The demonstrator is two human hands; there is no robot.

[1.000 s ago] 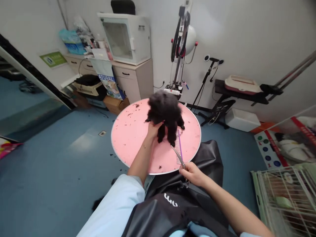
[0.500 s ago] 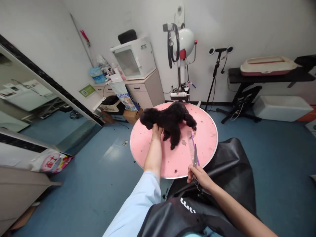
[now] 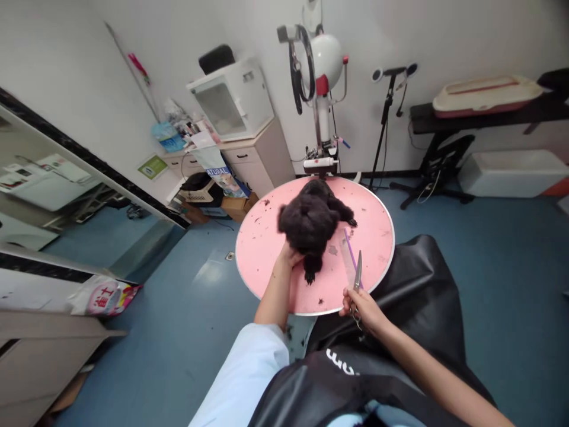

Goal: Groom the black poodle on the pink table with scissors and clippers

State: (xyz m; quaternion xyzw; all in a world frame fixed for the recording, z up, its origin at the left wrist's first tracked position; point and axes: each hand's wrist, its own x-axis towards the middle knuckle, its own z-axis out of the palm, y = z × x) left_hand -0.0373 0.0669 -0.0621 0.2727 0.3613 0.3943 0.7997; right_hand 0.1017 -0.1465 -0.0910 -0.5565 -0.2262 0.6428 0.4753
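Note:
A black curly-coated dog [image 3: 309, 222] is on the round pink table [image 3: 262, 255], its head now towards me. My left hand [image 3: 291, 255] is under its head, at the chin or chest, with the fingers closed against it and mostly hidden by fur. In my right hand [image 3: 358, 301] is a pair of scissors [image 3: 358, 270], blades pointing up and away over the table's near right edge. A comb with a purple spine [image 3: 353, 252] appears to lie on the table just beyond that hand, close beside the blades.
Hair clippings [image 3: 320, 301] are scattered over the tabletop. A black apron [image 3: 418, 284] covers my lap. Behind the table stand a dryer [image 3: 326, 62] on its post and a light stand [image 3: 386, 118]. A cabinet [image 3: 253, 163] is back left, a black bench [image 3: 424, 121] back right.
The dog has turned its head and front from the left towards me, with my left hand still at it. The scissors have tilted slightly to the right. My view has shifted a little.

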